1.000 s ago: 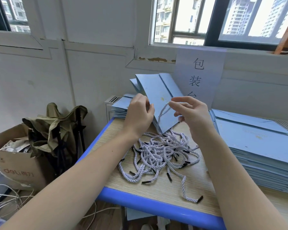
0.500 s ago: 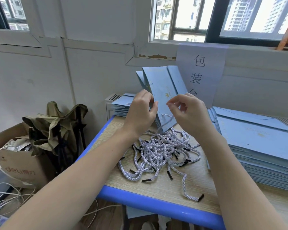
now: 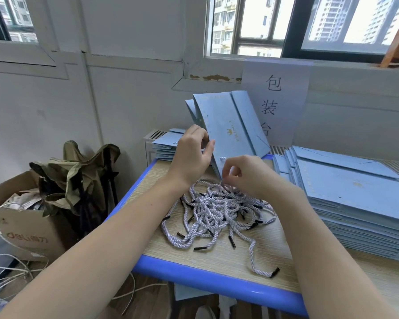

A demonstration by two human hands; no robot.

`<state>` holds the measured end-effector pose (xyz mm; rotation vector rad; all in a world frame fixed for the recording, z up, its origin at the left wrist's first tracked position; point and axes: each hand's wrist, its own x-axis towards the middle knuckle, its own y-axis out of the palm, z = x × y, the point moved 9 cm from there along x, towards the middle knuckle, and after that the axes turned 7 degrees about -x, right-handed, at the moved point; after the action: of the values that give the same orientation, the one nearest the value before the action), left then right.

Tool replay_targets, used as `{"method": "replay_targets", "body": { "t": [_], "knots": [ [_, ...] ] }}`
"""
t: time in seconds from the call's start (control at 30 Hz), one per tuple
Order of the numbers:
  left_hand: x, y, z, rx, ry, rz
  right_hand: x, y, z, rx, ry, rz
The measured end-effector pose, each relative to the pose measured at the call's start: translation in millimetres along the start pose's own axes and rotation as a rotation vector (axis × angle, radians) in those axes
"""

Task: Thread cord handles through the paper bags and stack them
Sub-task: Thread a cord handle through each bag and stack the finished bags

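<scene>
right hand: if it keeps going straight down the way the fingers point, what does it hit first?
Most likely the pile of cords. The right hand has its curled fingers aimed down just above the pile's far edge, beside the lower end of the held paper bag. Depth is unclear; it may already touch.

Pale blue bag (image 3: 226, 132), white black-tipped cords (image 3: 217, 210)
</scene>
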<state>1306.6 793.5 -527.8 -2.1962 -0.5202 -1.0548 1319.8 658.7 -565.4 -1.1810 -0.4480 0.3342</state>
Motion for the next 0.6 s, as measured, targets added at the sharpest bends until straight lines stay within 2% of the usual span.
{"method": "replay_targets", "body": {
  "t": [0.1, 0.3, 0.43, 0.6],
  "knots": [
    [0, -2, -3, 0.009, 0.012, -0.021, 1, -17, 2, 0.195, -0.001, -0.141],
    [-1, -6, -12, -0.033, 0.027, -0.051, -4, -41, -14, 0.821, 0.078, -0.423],
    [-1, -5, -18, -0.059, 0.04, -0.064, -8, -47, -21, 0.994, 0.086, -0.533],
    [-5, -4, -34, -0.068, 0.067, -0.087, -9, -48, -23, 1.072, 0.092, -0.62]
  ]
}}
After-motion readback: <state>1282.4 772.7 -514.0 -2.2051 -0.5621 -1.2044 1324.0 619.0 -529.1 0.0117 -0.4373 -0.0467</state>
